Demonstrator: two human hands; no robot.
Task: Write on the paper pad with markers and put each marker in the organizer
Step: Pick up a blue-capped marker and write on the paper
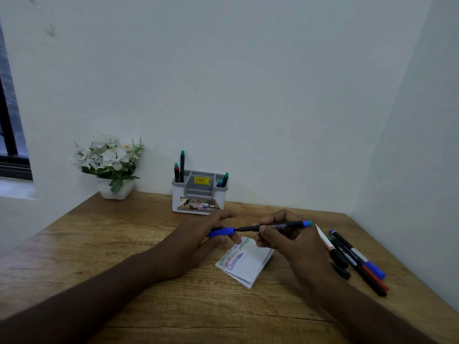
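marker in hand: black barrel [270,227] held level above the paper pad [248,265], tip meeting the blue cap [221,232]
right hand [285,240]: fingers curled round the barrel
left hand [206,234]: fingers pinch the cap
organizer [200,194]: four markers upright, at the table's [124,244] far edge
loose markers [357,261]: about four, right of pad

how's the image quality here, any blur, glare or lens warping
Head view: dim, flat, bluish light with no glare and only soft shadows; wide-angle warping bends the window frame and the table edges; the picture is a little soft, with the left hand slightly smeared, yet the print on the marker in the right hand reads clearly; the pad scribbles are legible only as colours.
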